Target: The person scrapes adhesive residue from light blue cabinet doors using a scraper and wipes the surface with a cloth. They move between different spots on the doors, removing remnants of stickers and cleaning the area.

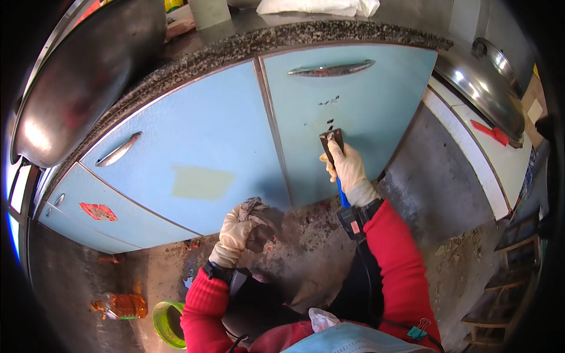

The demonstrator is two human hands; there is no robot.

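My right hand, in a pale glove, grips a flat scraper with a blue handle, its thumb pressed along the dark blade. The blade's end lies at the light blue cabinet door, just below several small dark residue marks. A crumpled grey-brown rag is bunched in my left hand, also gloved, low in front of the neighbouring cabinet door. That door carries a yellowish rectangular patch. Farther left, a torn red sticker clings to another panel.
A speckled stone countertop edge runs above the doors, with a large metal wok overhanging at left. On the floor stand a green bucket and, lying down, a bottle of orange liquid. A metal lid and wooden stools are at right.
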